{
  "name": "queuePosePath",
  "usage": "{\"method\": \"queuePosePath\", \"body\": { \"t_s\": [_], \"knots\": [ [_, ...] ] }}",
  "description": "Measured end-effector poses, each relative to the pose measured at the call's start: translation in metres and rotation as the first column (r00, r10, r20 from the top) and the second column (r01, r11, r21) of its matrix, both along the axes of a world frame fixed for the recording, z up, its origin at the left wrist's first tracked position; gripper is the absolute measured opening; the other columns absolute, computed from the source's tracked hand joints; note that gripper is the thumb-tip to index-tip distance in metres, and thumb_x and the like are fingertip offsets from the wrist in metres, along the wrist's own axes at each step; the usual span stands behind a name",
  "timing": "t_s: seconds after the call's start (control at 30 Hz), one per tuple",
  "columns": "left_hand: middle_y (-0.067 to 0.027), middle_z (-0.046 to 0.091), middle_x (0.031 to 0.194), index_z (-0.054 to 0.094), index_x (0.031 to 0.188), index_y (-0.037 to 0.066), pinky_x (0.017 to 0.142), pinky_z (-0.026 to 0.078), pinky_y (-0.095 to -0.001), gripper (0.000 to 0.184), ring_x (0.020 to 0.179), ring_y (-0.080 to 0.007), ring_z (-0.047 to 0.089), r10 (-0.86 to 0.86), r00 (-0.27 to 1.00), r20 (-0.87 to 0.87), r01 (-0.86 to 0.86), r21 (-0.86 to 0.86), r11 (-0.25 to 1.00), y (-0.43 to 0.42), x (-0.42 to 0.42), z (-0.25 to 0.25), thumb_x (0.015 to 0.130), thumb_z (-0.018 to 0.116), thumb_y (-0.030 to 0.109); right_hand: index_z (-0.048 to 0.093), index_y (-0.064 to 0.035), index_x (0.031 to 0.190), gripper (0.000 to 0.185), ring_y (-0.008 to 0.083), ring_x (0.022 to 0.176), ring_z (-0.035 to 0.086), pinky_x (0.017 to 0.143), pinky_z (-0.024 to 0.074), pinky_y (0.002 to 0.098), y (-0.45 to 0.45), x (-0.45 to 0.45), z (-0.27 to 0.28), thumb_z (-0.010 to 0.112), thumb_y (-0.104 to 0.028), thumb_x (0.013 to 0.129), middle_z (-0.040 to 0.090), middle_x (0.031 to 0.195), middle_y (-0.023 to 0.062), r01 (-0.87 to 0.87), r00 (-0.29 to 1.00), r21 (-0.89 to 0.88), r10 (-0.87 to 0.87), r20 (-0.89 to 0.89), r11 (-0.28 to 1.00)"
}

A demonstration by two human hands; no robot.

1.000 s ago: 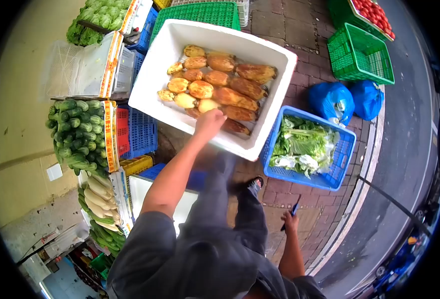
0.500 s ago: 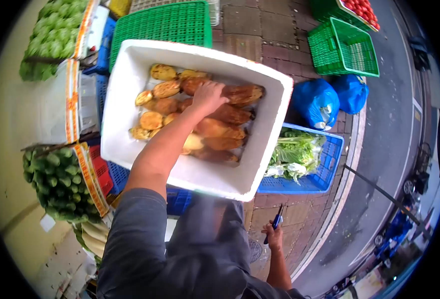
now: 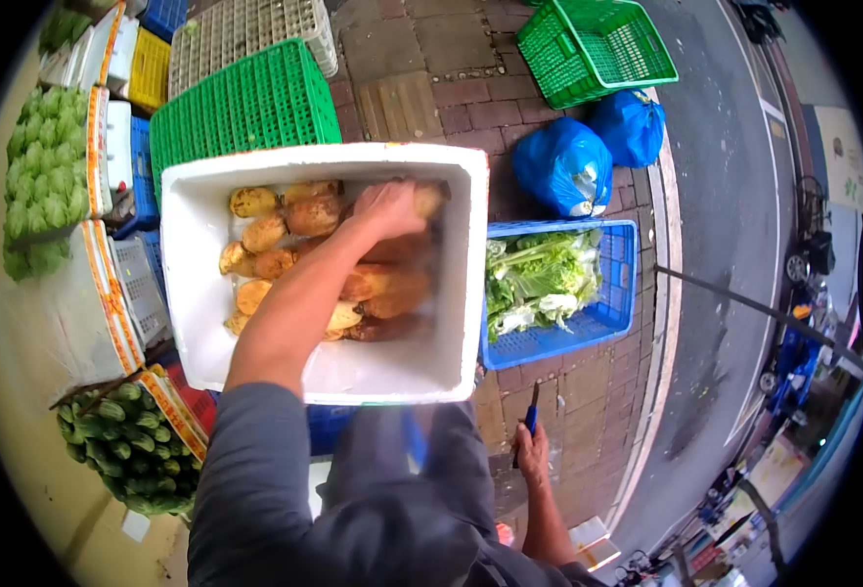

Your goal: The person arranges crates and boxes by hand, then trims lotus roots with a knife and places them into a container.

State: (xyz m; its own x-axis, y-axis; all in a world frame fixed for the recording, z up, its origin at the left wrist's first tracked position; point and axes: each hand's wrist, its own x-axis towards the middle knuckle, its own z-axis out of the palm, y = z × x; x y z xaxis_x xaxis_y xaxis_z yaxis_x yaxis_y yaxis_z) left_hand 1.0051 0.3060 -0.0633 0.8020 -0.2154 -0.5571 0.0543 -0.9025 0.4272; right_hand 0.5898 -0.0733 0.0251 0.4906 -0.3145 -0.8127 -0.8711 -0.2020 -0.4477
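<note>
Touching with the nearer left hand (image 3: 384, 209), cannot tell if clenched, a brown, elongated root (image 3: 431, 200) extending lengthwise rightward from the grip, far right inside the white rectangular foam box (image 3: 191, 293), while grasping a slim blue-handled tool (image 3: 530, 421) with the right hand (image 3: 532, 454).

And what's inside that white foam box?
The white foam box holds brown-and-yellow root pieces in rough rows, the left hand at one near the far right corner. Whatever lies under that hand and the left forearm is covered.
</note>
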Motion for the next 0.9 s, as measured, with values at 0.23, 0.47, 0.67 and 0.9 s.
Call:
{"method": "queuePosePath", "body": {
  "t_s": [0.23,0.47,0.67,0.9],
  "knots": [
    [-0.0219,0.066,0.117,0.055,0.127,0.004,0.094,0.050,-0.0449,0.079,0.108,-0.0367,0.063,-0.117,0.992,0.055,0.125,-0.187,0.974,0.005,-0.029,0.152,0.067,0.077,0.052,0.057,-0.0001,0.107,0.020,0.0236,0.069,0.059,0.066,0.0490,0.0363,0.047,0.091,0.020,0.059,-0.014,0.093,0.060,0.078,0.0133,-0.205,0.898,-0.122,0.236,0.371,0.971],
    [-0.0219,0.070,0.100,0.062,0.120,0.006,0.085,0.052,-0.0447,0.072,0.094,-0.0388,0.067,-0.146,0.986,0.078,0.162,-0.270,0.949,-0.080,-0.074,0.247,0.066,0.078,0.050,0.060,-0.0036,0.102,0.023,0.0387,0.079,0.062,0.069,0.0498,0.0428,0.065,0.208,0.109,0.067,-0.006,0.080,0.061,0.086,0.0185,-0.199,0.568,-0.442,0.470,0.675,0.875],
    [-0.0214,0.071,0.094,0.063,0.113,0.005,0.081,0.052,-0.0444,0.061,0.089,-0.0374,0.068,-0.170,0.981,-0.097,0.131,-0.320,0.938,-0.155,-0.117,0.273,0.069,0.078,0.045,0.063,-0.0081,0.104,0.027,0.0362,0.081,0.064,0.070,0.0526,0.0448,0.027,0.193,0.129,0.070,-0.012,0.078,0.065,0.090,0.0148,-0.233,0.493,-0.516,0.558,0.668,0.824],
    [-0.0237,0.070,0.097,0.063,0.113,0.005,0.083,0.052,-0.0453,0.059,0.093,-0.0396,0.067,-0.211,0.971,-0.113,0.181,-0.236,0.955,-0.209,-0.148,0.267,0.070,0.077,0.044,0.062,-0.0084,0.103,0.026,0.0362,0.082,0.064,0.071,0.0520,0.0455,-0.016,0.149,0.119,0.069,-0.011,0.078,0.063,0.088,0.0141,-0.184,0.563,-0.525,0.527,0.637,0.831]
  ]
}}
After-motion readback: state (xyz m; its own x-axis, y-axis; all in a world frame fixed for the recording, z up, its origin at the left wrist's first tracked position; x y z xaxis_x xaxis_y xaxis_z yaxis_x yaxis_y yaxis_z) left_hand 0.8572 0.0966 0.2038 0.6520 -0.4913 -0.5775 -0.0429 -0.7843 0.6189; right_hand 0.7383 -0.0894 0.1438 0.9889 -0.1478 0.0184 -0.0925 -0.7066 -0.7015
